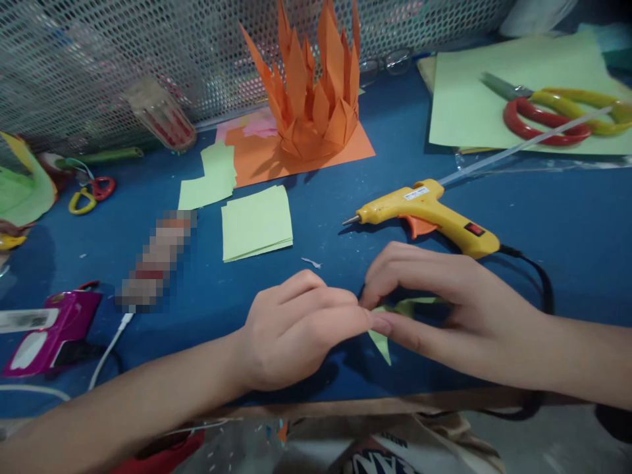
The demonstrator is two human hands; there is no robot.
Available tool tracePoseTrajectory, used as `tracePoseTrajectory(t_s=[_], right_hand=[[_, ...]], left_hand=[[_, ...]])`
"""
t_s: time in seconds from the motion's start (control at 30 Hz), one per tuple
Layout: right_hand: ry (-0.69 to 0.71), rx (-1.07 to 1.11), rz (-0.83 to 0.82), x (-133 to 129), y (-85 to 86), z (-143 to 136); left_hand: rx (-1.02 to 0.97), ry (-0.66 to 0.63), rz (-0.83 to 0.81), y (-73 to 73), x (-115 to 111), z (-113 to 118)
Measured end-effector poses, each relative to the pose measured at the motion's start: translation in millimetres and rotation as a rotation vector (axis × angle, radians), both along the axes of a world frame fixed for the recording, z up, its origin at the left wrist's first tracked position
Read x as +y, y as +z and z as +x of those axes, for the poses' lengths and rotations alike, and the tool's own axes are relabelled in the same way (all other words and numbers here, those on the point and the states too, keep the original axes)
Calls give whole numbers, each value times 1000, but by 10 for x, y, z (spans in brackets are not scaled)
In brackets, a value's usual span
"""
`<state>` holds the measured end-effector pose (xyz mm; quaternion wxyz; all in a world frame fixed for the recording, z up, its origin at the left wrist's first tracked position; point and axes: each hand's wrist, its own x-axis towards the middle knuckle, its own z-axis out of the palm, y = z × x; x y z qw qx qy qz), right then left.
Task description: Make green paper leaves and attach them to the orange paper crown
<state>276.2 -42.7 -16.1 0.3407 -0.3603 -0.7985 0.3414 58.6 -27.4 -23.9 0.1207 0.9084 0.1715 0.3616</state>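
Near the table's front edge, my left hand (301, 329) and my right hand (454, 316) meet, fingertips pinched together on a piece of light green paper (381, 345). One pointed corner of it hangs below the fingers, and a narrow strip shows behind my right thumb. My fingers hide the rest, so its full shape cannot be made out. Just beyond my right hand lies a yellow glue gun (424, 207) with an orange trigger and a clear glue stick out of its back. A stack of light green paper squares (257, 225) lies beyond my left hand.
An orange folded-paper crown shape (316, 99) stands on orange paper (251, 168) at the back. Large scissors (543, 118) rest on green sheets (469, 79) at the back right. Small scissors (91, 194), a magenta device (54, 336) and a white cable (106, 352) are at left.
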Motion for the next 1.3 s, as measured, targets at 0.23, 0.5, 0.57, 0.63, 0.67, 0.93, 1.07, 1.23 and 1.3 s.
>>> tracePoseTrajectory(t_s=[0.23,0.5,0.57,0.63,0.67,0.93,1.07,1.23,1.3], right_hand=[[-116,37,13,14,-47,34],[-76,139,-106,54,-50,34],[-48,195,-202,61,-59,27],[-6,265,-319,67,-63,10],[7,300,-376,68,-62,-1],[-30,392,-583,53,-23,-51],[-30,411,-560,60,-29,-59],[-13,405,-514,55,-46,-64],[-11,385,-465,45,-56,-65]], left_hand=[[-131,98,-233,-41,-44,34],[-324,113,-369,-70,-26,54],[-400,111,-434,-97,-14,63],[-429,104,-511,-113,-10,66],[-426,104,-556,-115,-10,65],[-281,145,-820,-55,40,35],[-269,90,-1004,-40,55,40],[-285,79,-1041,-26,49,47],[-266,78,-1008,-17,49,53]])
